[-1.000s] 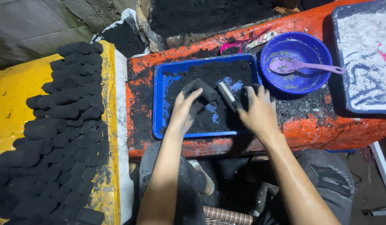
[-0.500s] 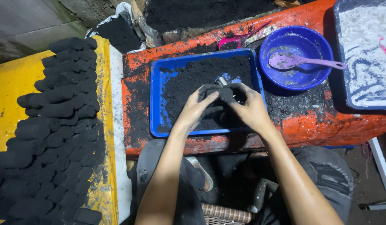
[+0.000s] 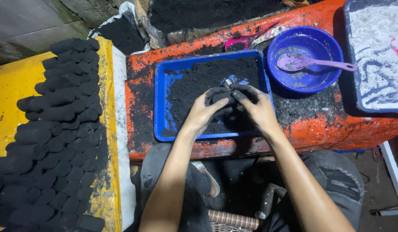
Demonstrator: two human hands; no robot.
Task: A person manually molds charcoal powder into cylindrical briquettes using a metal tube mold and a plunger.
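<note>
1. My left hand (image 3: 204, 112) and right hand (image 3: 255, 108) meet over the middle of a blue tray (image 3: 161, 103), fingers curled inward and pressed together around a small metal mould (image 3: 227, 92) packed with black paste. Both hands are smeared black to the knuckles.
2. Only a glint of the mould's metal tip shows between my fingertips; the rest is hidden, so I cannot tell its full shape.
3. The tray beneath holds a spread of black charcoal paste (image 3: 194, 81), with bare blue showing along its left side. It sits on an orange bench (image 3: 139, 86), itself heavily stained black.
4. To the right of the tray, just beside it, is a round blue bowl (image 3: 319, 81) with a purple spoon (image 3: 310, 63) resting across it.
5. Further right lies a dark tray dusted with white powder (image 3: 375, 56).
6. To my left, well apart from my hands, a yellow board (image 3: 10, 86) carries many rows of finished black briquettes (image 3: 57, 129), laid close together.
7. I judge I am at the pressing step, compacting paste into the mould.
8. The next move seems to call for a firm, even squeeze and then a careful release, so the soft piece comes out whole.
</note>
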